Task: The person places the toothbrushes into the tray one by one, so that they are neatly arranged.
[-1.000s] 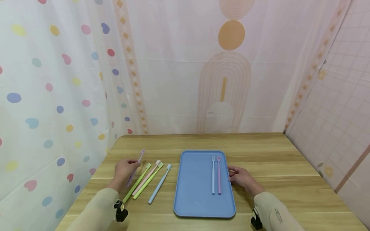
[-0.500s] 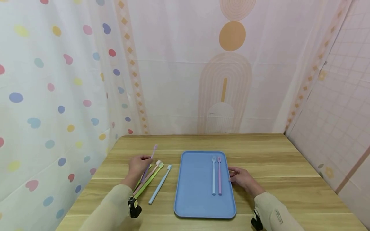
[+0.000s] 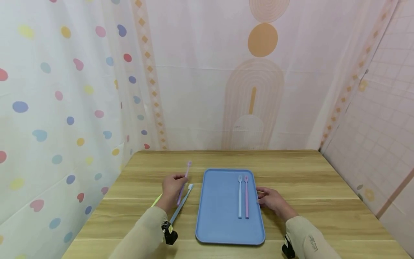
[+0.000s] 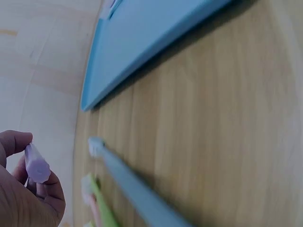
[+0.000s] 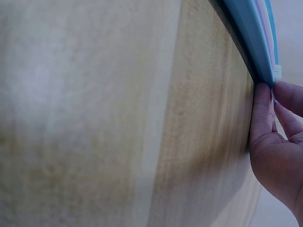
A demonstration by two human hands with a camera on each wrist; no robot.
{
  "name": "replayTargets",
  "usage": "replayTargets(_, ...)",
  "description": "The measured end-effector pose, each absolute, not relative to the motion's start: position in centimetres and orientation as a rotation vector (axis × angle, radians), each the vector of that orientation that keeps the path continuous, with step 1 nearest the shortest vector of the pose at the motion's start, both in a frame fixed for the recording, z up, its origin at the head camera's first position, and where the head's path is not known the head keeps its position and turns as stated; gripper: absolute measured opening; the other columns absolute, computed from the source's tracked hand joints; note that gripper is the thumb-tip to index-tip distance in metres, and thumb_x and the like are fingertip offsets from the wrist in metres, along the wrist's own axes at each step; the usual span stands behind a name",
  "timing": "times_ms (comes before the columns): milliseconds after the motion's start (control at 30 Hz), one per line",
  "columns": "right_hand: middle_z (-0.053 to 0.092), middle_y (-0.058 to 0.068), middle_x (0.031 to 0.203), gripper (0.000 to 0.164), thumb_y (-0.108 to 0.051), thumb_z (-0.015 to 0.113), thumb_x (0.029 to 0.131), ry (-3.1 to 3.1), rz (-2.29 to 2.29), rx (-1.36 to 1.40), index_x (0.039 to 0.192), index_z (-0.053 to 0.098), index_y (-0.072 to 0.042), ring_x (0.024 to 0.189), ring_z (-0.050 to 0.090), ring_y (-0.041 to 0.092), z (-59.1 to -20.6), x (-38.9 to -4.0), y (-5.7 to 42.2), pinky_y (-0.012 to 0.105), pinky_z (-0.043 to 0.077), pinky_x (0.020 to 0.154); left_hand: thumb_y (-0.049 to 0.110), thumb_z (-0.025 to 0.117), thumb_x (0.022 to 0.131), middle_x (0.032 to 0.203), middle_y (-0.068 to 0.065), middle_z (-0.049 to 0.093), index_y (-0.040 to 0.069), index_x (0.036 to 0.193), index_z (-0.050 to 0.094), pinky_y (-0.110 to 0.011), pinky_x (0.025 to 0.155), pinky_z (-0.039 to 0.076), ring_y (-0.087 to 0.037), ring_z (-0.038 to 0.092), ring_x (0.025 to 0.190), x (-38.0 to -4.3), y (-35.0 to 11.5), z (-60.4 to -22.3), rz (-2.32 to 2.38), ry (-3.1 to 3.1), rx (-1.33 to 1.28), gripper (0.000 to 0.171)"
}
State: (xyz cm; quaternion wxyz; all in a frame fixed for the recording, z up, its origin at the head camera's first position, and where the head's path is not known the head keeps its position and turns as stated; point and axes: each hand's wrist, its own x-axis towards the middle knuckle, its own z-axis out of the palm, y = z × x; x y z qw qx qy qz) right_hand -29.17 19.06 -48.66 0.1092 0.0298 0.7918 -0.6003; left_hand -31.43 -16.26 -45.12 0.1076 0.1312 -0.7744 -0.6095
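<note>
My left hand [image 3: 172, 187] pinches a purple toothbrush [image 3: 187, 171] by its handle, head pointing up and away, left of the blue tray [image 3: 215, 230]. Its handle end [image 4: 38, 169] faces the left wrist camera. Below the hand, a blue toothbrush [image 3: 178, 211] lies on the table, partly covered by the wrist. Inside the tray, toward its right side, a light-blue toothbrush [image 3: 239, 199] and a pink-purple toothbrush [image 3: 247, 199] lie side by side. My right hand [image 3: 273, 202] grips the tray's right edge, with the thumb at the rim [image 5: 262, 56].
Green [image 4: 106, 205] and pale pink [image 4: 95, 213] toothbrushes lie left of the blue one, mostly hidden by my left arm in the head view. The wooden table [image 3: 291, 165] meets a patterned curtain [image 3: 194, 108] behind and at the left.
The left hand has carried the purple toothbrush rightward, over the other loose toothbrushes and closer to the tray. My right hand stays at the tray's edge.
</note>
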Motion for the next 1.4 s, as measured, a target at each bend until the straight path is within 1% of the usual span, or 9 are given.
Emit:
replayTargets(133, 0.061, 0.017, 0.099, 0.054, 0.017, 0.059, 0.083, 2.335, -1.763, 0.095, 0.136, 0.049, 0.014, 0.086, 0.061, 0.022, -48.7, -29.1, 19.0, 0.038, 0.055, 0.08, 0.002, 0.071, 0.08, 0.081, -0.008, 0.066, -0.011, 0.1, 0.07, -0.022, 0.059, 0.046, -0.013, 0.055, 0.068, -31.6, -14.8, -46.0, -1.801, -2.255, 0.372, 0.024)
replayTargets(233, 0.061, 0.017, 0.098, 0.054, 0.017, 0.059, 0.083, 2.34, -1.761, 0.092, 0.136, 0.049, 0.014, 0.086, 0.061, 0.022, -48.8, -29.1, 19.0, 0.038, 0.055, 0.08, 0.002, 0.073, 0.078, 0.082, -0.009, 0.067, -0.009, 0.096, 0.072, -0.023, 0.058, 0.046, -0.015, 0.056, 0.069, -31.7, -13.6, -46.3, -1.81, -2.241, 0.378, 0.021)
replayTargets(500, 0.061, 0.018, 0.099, 0.054, 0.017, 0.059, 0.083, 2.331, -1.774, 0.088, 0.136, 0.048, 0.014, 0.087, 0.061, 0.022, -48.6, -29.2, 19.1, 0.038, 0.055, 0.08, -0.003, 0.072, 0.08, 0.082, -0.012, 0.067, -0.012, 0.096, 0.071, -0.025, 0.059, 0.048, -0.018, 0.058, 0.07, -31.9, -10.2, -46.2, -1.969, -2.12, 0.39, 0.018)
replayTargets(700, 0.061, 0.018, 0.1, 0.054, 0.017, 0.059, 0.083, 2.33, -1.766, 0.092, 0.136, 0.048, 0.014, 0.087, 0.061, 0.022, -48.6, -29.2, 19.1, 0.038, 0.055, 0.081, 0.003, 0.074, 0.08, 0.084, -0.01, 0.068, -0.006, 0.094, 0.073, -0.026, 0.063, 0.047, -0.018, 0.058, 0.073, -31.8, -8.1, -46.2, -1.912, -2.183, 0.444, 0.017)
replayTargets(767, 0.061, 0.018, 0.1, 0.054, 0.017, 0.058, 0.083, 2.331, -1.766, 0.089, 0.136, 0.048, 0.014, 0.087, 0.061, 0.022, -48.6, -29.1, 19.1, 0.038, 0.055, 0.081, 0.003, 0.075, 0.079, 0.083, -0.01, 0.069, -0.005, 0.093, 0.074, -0.026, 0.062, 0.047, -0.017, 0.058, 0.072, -31.7, -7.4, -46.2, -1.878, -2.206, 0.443, 0.017)
replayTargets(933, 0.063, 0.019, 0.102, 0.055, 0.017, 0.058, 0.083, 2.326, -1.778, 0.06, 0.136, 0.047, 0.015, 0.089, 0.062, 0.023, -48.6, -29.0, 19.1, 0.039, 0.055, 0.081, 0.006, 0.075, 0.081, 0.084, -0.009, 0.069, -0.002, 0.092, 0.076, -0.031, 0.066, 0.051, -0.018, 0.06, 0.073, -31.2, -5.4, -46.3, -1.866, -2.249, 0.472, 0.014)
replayTargets(1033, 0.063, 0.02, 0.103, 0.055, 0.017, 0.058, 0.083, 2.324, -1.782, 0.054, 0.136, 0.047, 0.015, 0.091, 0.063, 0.024, -48.7, -29.0, 19.2, 0.039, 0.055, 0.081, 0.006, 0.075, 0.082, 0.087, -0.01, 0.069, -0.002, 0.093, 0.075, -0.033, 0.069, 0.052, -0.02, 0.061, 0.076, -30.9, -4.1, -46.3, -1.897, -2.254, 0.476, 0.013)
replayTargets(1233, 0.061, 0.017, 0.098, 0.054, 0.016, 0.059, 0.083, 2.356, -1.754, 0.068, 0.136, 0.049, 0.014, 0.086, 0.061, 0.023, -48.9, -29.3, 19.2, 0.038, 0.055, 0.08, 0.002, 0.074, 0.082, 0.087, -0.011, 0.069, -0.004, 0.093, 0.074, -0.033, 0.07, 0.053, -0.02, 0.062, 0.077, -30.4, -1.9, -46.7, -1.97, -2.213, 0.46, 0.012)
replayTargets(1400, 0.06, 0.016, 0.095, 0.053, 0.016, 0.059, 0.082, 2.354, -1.772, 0.065, 0.135, 0.05, 0.014, 0.083, 0.06, 0.022, -49.1, -29.3, 19.1, 0.037, 0.055, 0.078, 0.003, 0.074, 0.082, 0.087, -0.01, 0.069, -0.002, 0.093, 0.074, -0.035, 0.07, 0.053, -0.02, 0.062, 0.078, -30.1, -0.8, -47.4, -1.962, -2.23, 0.477, 0.012)
